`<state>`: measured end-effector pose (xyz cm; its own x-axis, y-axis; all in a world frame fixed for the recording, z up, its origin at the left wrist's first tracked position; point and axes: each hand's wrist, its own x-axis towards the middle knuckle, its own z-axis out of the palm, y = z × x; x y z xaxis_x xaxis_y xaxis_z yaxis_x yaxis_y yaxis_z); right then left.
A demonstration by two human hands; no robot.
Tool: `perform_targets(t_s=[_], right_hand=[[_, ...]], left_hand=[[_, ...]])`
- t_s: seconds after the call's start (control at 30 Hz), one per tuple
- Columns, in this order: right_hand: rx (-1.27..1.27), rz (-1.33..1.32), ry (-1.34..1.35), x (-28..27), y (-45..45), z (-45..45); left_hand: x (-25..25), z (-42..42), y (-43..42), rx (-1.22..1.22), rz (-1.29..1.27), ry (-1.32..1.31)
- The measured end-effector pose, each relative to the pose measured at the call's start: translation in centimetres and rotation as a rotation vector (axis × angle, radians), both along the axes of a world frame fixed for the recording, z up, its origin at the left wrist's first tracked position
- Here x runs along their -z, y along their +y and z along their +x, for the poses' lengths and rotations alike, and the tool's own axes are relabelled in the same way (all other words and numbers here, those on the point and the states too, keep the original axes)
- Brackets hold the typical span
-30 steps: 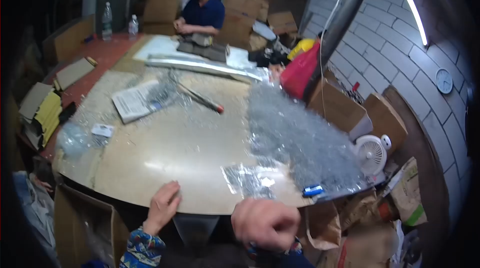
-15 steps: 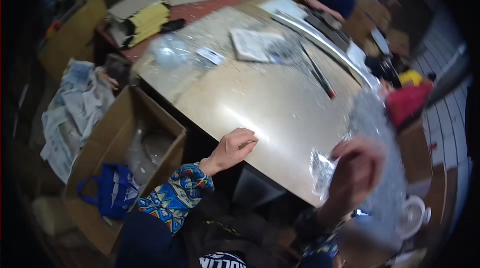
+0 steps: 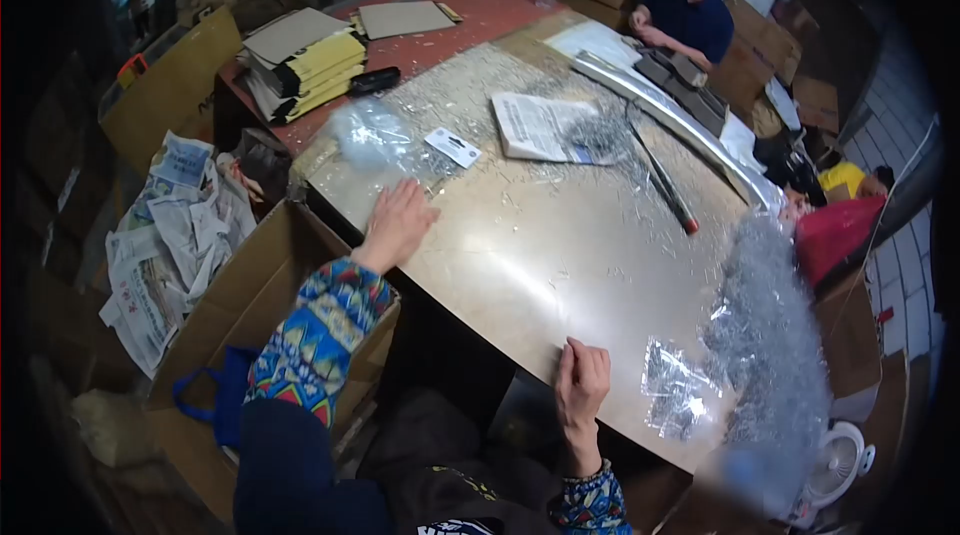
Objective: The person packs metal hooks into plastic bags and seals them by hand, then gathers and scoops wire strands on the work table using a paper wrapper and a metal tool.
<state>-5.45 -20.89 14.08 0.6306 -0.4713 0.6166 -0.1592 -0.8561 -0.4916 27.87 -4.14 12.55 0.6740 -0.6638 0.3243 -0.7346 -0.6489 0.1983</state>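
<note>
My left hand [image 3: 400, 223] lies with its fingers stretched out at the left front edge of the table [image 3: 510, 245]. Just beyond its fingertips are crumpled clear plastic bags [image 3: 370, 135] and a white card with a hole [image 3: 452, 147]. My right hand [image 3: 583, 382] is closed at the front edge, fingers curled and thumb against them; anything inside is hidden. To its right sit small clear plastic packets [image 3: 680, 390], beside a long heap of thin shiny metal pieces [image 3: 770, 355].
A newspaper [image 3: 540, 125] with small metal pieces and a dark stick with a red end [image 3: 665, 185] lie farther back. An open cardboard box [image 3: 225, 335] stands at left, a white fan [image 3: 835, 460] at right. Another person [image 3: 690, 10] sits across the table.
My left hand has moved forward and left, and its fingers have straightened. My right hand has moved left from over the packets to the front edge. The view has shifted slightly.
</note>
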Motion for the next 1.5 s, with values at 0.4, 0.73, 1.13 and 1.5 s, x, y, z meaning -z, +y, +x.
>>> perform_targets(t_s=[0.4,0.73,1.13,1.5], right_hand=[[-0.426,-0.248,0.134,-1.6,3.6,-1.1],[-0.385,0.978,0.106,-0.2,5.8,-8.7],[-0.607,1.125,0.132,-0.4,4.3,-11.5],[-0.698,1.052,0.274,-2.0,5.2,-12.8]], left_hand=[[-2.8,-19.6,1.0,0.763,-0.369,0.120],[-2.1,-23.8,2.9,0.503,-0.317,1.170],[-0.4,-24.6,3.8,0.418,-0.274,1.842],[-1.3,-25.8,4.9,0.575,-0.150,1.651]])
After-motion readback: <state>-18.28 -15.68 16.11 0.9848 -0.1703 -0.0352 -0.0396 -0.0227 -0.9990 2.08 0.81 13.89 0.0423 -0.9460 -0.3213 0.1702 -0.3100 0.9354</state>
